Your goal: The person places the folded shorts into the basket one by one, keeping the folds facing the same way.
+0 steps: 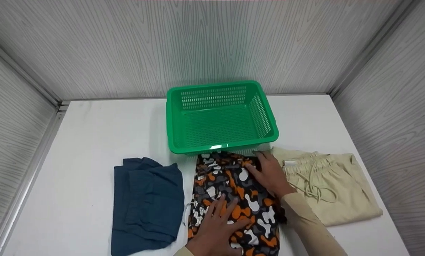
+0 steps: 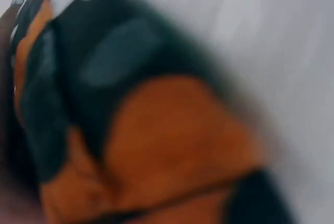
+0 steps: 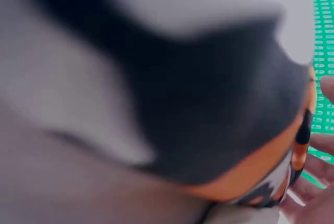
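Note:
Folded camouflage-print bottoms point(image 1: 244, 199) in black, orange, grey and white lie on the table in the head view, a drawstring poking out at their left edge. My left hand point(image 1: 217, 225) rests on the near part of this garment with fingers spread. At its far right corner, my right hand point(image 1: 271, 174) touches the cloth, thumb extended over the print. The patterned cloth point(image 2: 172, 140) fills much of the left wrist view, blurred. In the right wrist view, fingers of the right hand point(image 3: 313, 192) show beside the fabric point(image 3: 224, 104); part of that hand is hidden.
A green plastic basket point(image 1: 169, 121) with nothing inside stands against the back wall, just beyond the patterned garment. Folded dark blue bottoms point(image 1: 152, 206) lie to the left. Beige drawstring bottoms point(image 1: 347, 192) lie to the right, beside my right forearm. Panelled walls border the white table point(image 1: 91, 142).

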`<state>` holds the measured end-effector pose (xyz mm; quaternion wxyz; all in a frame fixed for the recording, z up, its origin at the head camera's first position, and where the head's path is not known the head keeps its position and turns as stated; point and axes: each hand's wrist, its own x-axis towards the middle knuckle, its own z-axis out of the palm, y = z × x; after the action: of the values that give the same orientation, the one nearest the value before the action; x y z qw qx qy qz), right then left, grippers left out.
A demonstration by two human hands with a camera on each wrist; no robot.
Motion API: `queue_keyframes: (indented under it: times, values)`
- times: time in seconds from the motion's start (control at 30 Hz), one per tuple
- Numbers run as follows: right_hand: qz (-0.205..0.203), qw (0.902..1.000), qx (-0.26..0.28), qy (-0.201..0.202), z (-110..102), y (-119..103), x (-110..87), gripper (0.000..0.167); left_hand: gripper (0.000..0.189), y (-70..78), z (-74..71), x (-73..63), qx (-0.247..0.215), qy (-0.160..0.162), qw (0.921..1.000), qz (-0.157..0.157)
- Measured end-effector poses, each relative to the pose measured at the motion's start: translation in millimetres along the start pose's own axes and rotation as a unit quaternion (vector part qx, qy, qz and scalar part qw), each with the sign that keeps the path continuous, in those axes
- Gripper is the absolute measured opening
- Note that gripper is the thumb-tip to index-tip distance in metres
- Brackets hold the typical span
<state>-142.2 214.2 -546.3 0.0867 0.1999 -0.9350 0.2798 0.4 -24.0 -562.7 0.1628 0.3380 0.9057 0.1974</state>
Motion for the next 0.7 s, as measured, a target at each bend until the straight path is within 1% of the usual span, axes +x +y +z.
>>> queue_keyframes:
  times: [0.03, 0.1, 0.13, 0.23, 0.27, 0.33, 0.37, 0.4, 0.5, 0.6, 0.7]
  values:
    - [-0.008, 1.0, -0.004, -0.003, 0.2, -0.6, 0.9, 0.06, 0.081, -1.7, -2.9, 0.2, -0.008, -0.011, 0.9999, 0.0]
    - [-0.006, 0.9997, -0.012, -0.02, -0.8, -2.7, 2.1, 0.067, 0.08, -4.1, -8.4, 0.7, -0.015, -0.03, 0.9994, 0.003]
    - [0.003, 0.9993, -0.018, -0.033, -1.5, -4.3, 2.2, 0.072, 0.079, -5.1, -10.9, 1.2, -0.021, -0.038, 0.999, 0.003]
    - [0.038, 0.9943, -0.045, -0.089, -5.4, -10.3, 1.4, 0.078, 0.074, -6.6, -18.2, 4.0, -0.034, -0.064, 0.9974, 0.005]
    - [0.049, 0.9913, -0.055, -0.109, -6.9, -12.1, 1.1, 0.077, 0.071, -6.7, -20.4, 5.3, -0.039, -0.071, 0.9967, 0.006]
    - [0.073, 0.9839, -0.07, -0.147, -10.2, -15.3, 0.3, 0.064, 0.065, -6.8, -25.2, 8.1, -0.048, -0.078, 0.9958, 0.004]
    - [0.083, 0.9803, -0.072, -0.164, -12.1, -16.2, 0.0, 0.054, 0.062, -6.9, -27.4, 9.1, -0.051, -0.078, 0.9956, 0.004]
    - [0.096, 0.9765, -0.069, -0.18, -13.9, -16.9, -0.6, 0.049, 0.059, -7.0, -29.6, 9.7, -0.053, -0.078, 0.9956, 0.003]
    - [0.14, 0.9651, -0.041, -0.217, -19.4, -17.2, -3.3, 0.039, 0.05, -7.6, -35.7, 9.8, -0.065, -0.069, 0.9955, -0.004]
    - [0.178, 0.9532, 0.0, -0.244, -25.1, -16.9, -7.0, 0.044, 0.049, -8.0, -39.7, 10.0, -0.063, -0.055, 0.9964, -0.015]
    - [0.206, 0.9401, 0.028, -0.27, -30.2, -17.1, -10.5, 0.045, 0.056, -8.5, -40.4, 12.7, -0.04, -0.036, 0.9981, -0.03]
